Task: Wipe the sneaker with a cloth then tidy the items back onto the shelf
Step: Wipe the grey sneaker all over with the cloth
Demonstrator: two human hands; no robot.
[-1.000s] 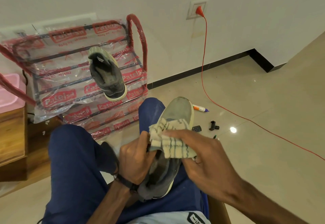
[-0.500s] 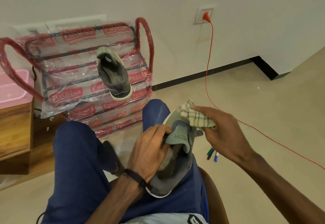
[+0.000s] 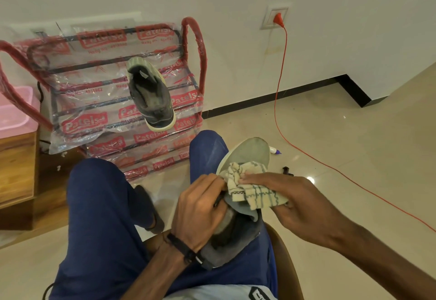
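We sit with the sneaker (image 3: 245,158) resting on our right thigh, toe pointing away toward the floor. Our left hand (image 3: 200,207) is curled around the collar, fingers closed on the opening to steady it. Our right hand (image 3: 295,200) has the cloth (image 3: 250,189) bunched under its fingers and pressed down on the tongue area, just behind the grey toe. We judge the wiping step to be in hand, not yet the tidying. The second sneaker (image 3: 151,94) sits on the shelf (image 3: 191,47), which is wrapped in printed plastic. A pen (image 3: 274,150) and a small black piece (image 3: 287,171) lie on the floor near the orange cable (image 3: 280,82). Next we would need to draw the cloth along the upper and sole edge, turning the sneaker with the left hand to reach unwiped sides.
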